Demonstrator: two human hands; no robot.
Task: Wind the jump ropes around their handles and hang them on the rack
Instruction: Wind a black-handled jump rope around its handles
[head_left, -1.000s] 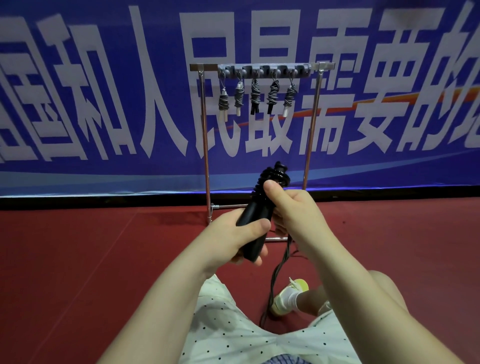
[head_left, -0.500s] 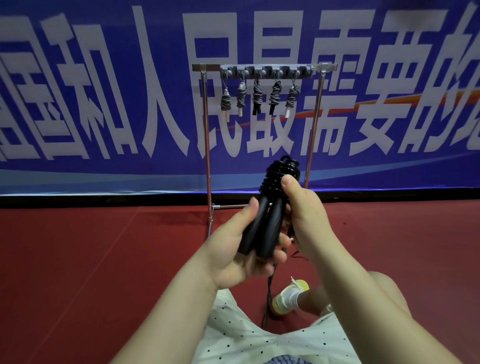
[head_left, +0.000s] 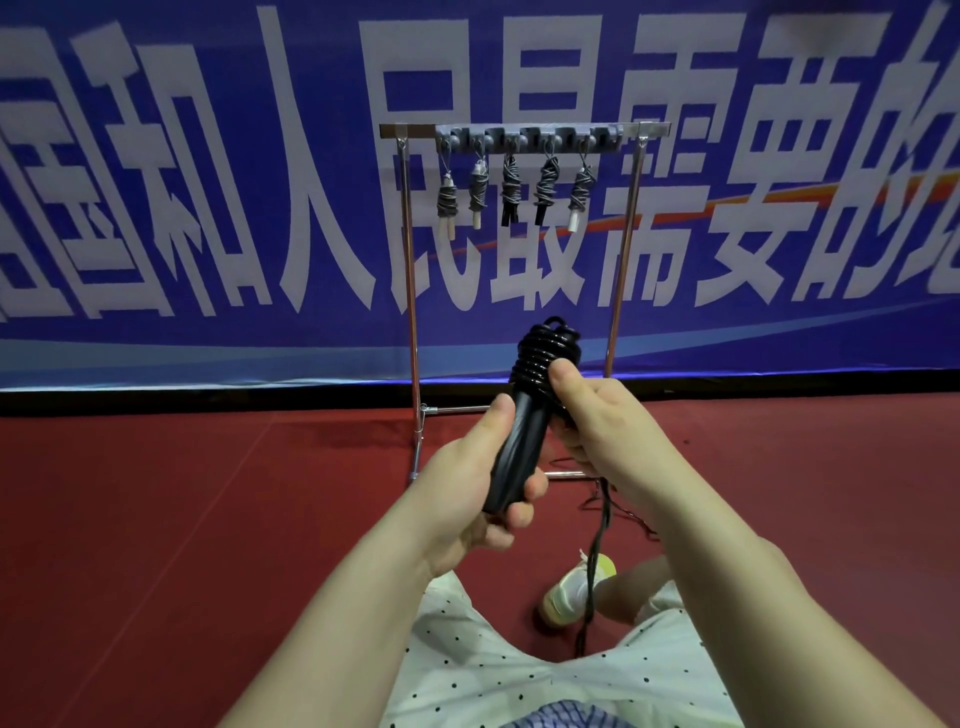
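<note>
Left hand (head_left: 470, 493) fingers curled round lower end of black jump-rope handles (head_left: 519, 447), thumb up along the side, handles tilted up-right. Right hand (head_left: 605, 421) pinches rope against coil (head_left: 545, 353) at handle top, thumb on the windings. Loose rope (head_left: 595, 561) hangs down from right hand toward shoe. Both forearms raised in front of metal rack (head_left: 522, 136); five wound ropes (head_left: 511, 189) hang there.

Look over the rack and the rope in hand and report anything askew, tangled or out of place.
Nothing stands out. Five wound ropes hang in a row from the rack. The left hand grips the black handles; the right hand holds the coils. The loose tail simply isn't wound yet.
</note>
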